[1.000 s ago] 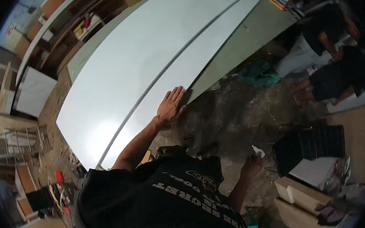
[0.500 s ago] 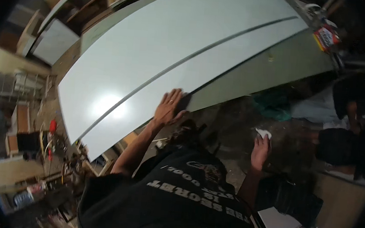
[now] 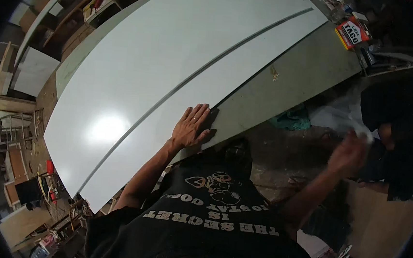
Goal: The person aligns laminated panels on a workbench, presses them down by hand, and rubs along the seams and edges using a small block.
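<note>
A large glossy white panel [image 3: 170,39] lies flat on a green-grey worktable [image 3: 292,82], with a long thin grey strip [image 3: 189,78] running along it near its closer edge. My left hand [image 3: 191,127] rests open on the panel's near edge, fingers extended and palm down, a ring on one finger. Out to the right, past the table, my right hand [image 3: 346,158] is smeared by motion. A small crumpled white wad [image 3: 367,135] shows at its fingertips; whether it is cloth or paper I cannot tell.
A yellow-and-red can [image 3: 351,33] stands at the table's far right corner beside some tools. Dark-clothed legs [image 3: 402,168] of another person are at the right, near a teal cloth [image 3: 292,121]. Wooden boards and a metal rack [image 3: 10,130] line the left.
My right hand has swung outward to the right and farther away, the white wad with it. My left hand stays on the panel edge. The whole view has shifted somewhat.
</note>
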A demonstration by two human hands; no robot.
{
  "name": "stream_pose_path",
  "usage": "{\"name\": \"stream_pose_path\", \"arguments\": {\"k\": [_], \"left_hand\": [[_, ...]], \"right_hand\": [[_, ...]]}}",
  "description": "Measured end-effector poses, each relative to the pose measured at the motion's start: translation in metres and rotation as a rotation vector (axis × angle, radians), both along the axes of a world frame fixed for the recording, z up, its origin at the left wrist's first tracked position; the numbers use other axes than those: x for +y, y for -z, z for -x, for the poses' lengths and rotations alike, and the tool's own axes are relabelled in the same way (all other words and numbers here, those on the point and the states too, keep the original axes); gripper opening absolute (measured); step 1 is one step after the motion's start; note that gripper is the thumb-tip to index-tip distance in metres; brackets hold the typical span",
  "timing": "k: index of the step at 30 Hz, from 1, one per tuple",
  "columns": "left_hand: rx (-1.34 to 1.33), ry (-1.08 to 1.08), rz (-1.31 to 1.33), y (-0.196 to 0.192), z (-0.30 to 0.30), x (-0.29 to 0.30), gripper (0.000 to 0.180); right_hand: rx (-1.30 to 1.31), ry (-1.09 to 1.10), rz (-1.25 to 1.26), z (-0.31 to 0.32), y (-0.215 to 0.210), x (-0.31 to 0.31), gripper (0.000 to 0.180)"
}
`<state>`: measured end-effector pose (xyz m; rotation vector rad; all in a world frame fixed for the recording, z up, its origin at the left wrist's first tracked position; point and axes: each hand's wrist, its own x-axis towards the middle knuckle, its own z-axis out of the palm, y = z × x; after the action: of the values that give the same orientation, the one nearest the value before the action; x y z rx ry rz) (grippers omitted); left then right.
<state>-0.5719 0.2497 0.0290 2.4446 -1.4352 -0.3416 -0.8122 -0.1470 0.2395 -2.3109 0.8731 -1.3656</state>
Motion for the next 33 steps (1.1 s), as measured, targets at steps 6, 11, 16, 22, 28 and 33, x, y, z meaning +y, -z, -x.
{"name": "stream_pose_path", "arguments": {"k": [6,11,16,22,28,33], "left_hand": [[0.018,0.062,0.011,0.001,-0.033,-0.032,0.073],[-0.002,0.014,-0.040,0.000,-0.063,-0.124,0.072],[0.101,-0.173,0.060,0.000,-0.080,-0.194,0.064],[0.084,-0.303,0.114,0.020,-0.078,-0.195,0.052],[0.033,-0.273,0.101,0.032,-0.082,-0.192,0.054],[0.004,-0.335,0.059,0.039,-0.076,-0.186,0.049]], "right_hand": [[-0.028,0.147,0.287,-0.084,0.014,-0.011,0.024],[-0.256,-0.232,-0.686,-0.232,0.116,-0.127,0.026],[-0.168,-0.192,-0.621,-0.307,0.161,-0.256,0.032],[-0.272,-0.278,-0.575,-0.430,0.230,-0.405,0.032],[-0.231,-0.261,-0.380,-0.493,0.252,-0.471,0.028],[-0.152,-0.214,-0.255,-0.517,0.259,-0.487,0.027]]}}
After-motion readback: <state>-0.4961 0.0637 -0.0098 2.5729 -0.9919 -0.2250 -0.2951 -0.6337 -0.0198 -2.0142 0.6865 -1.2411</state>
